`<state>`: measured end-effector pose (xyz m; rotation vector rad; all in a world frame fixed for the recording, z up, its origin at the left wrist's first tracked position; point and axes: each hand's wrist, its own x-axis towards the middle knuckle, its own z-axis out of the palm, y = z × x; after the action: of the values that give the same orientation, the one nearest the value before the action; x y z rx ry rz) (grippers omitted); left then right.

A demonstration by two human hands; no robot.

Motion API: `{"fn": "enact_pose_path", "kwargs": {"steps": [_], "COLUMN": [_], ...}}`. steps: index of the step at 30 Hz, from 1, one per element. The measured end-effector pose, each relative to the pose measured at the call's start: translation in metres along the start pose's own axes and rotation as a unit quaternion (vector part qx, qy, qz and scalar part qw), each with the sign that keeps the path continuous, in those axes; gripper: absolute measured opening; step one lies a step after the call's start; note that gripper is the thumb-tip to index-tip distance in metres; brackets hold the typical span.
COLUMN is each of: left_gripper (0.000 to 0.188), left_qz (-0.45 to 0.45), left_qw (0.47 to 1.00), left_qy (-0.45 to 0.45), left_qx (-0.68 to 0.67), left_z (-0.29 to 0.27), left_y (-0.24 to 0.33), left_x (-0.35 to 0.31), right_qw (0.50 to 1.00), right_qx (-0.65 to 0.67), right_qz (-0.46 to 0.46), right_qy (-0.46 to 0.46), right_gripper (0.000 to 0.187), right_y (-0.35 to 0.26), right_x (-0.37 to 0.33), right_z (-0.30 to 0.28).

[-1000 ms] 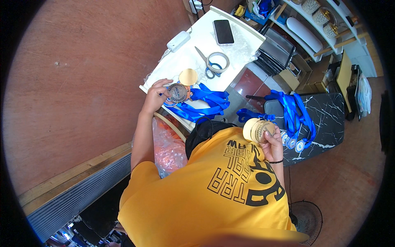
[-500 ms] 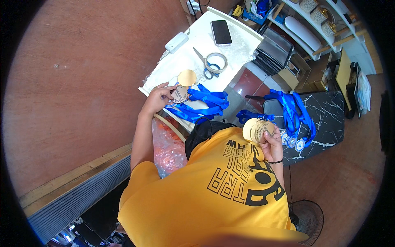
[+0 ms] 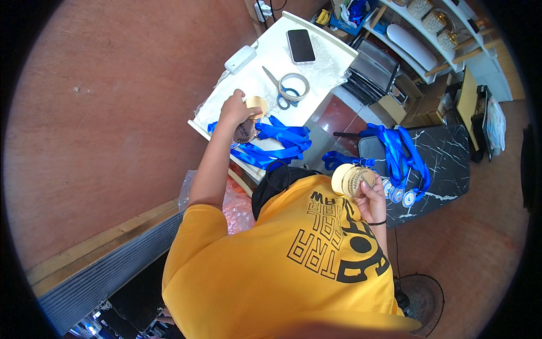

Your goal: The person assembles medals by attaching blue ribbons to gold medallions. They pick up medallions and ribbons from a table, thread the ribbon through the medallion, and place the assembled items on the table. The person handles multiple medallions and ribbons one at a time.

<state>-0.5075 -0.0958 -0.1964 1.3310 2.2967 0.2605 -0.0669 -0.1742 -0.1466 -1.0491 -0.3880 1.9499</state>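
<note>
One right hand (image 3: 371, 198) full, one left hand (image 3: 237, 110) out on the tabletop (image 3: 271, 52); judged partway.
Right: fingers closed on a fanned stack of flat gold and tan discs (image 3: 339, 179), front one bearing dark stitch-like markings. Left: thumb against a smooth, plain gold disc (image 3: 259, 102) on the white surface; cannot tell whether it grips. Several discs are thus in hand; the gold one and a dull brown marked disc (image 3: 244, 134) lie by the left, beside glossy blue satin ribbons (image 3: 282, 137). Farther: blue-handled metal scissors (image 3: 283, 102), ring-shaped tape roll (image 3: 308, 88); rightward, round white-and-blue medals (image 3: 397, 195).
</note>
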Motion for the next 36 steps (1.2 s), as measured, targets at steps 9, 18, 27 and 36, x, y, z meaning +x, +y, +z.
{"fn": "enact_pose_path", "kwargs": {"steps": [9, 18, 27, 36], "left_gripper": [0.031, 0.029, 0.03, 0.047], "left_qz": [-0.07, 0.012, 0.217, 0.306], "left_qw": [0.929, 0.78, 0.788, 0.82], "left_qy": [-0.051, -0.135, -0.241, -0.314], "left_qx": [-0.36, -0.611, -0.524, -0.368], "left_z": [-0.022, 0.0, 0.065, 0.024], "left_y": [0.009, 0.105, 0.176, 0.134], "left_x": [-0.007, -0.104, -0.187, -0.152], "right_qw": [1.0, 0.98, 0.988, 0.981], "right_qx": [0.004, 0.182, 0.142, 0.134], "right_qz": [-0.014, 0.003, 0.048, 0.051], "right_qy": [-0.005, -0.08, -0.024, -0.127], "right_gripper": [0.037, 0.039, 0.042, 0.048], "right_y": [0.0, 0.0, 0.005, 0.007], "right_x": [-0.004, 0.0, 0.002, -0.006], "right_z": [0.002, -0.017, -0.02, -0.007]}}
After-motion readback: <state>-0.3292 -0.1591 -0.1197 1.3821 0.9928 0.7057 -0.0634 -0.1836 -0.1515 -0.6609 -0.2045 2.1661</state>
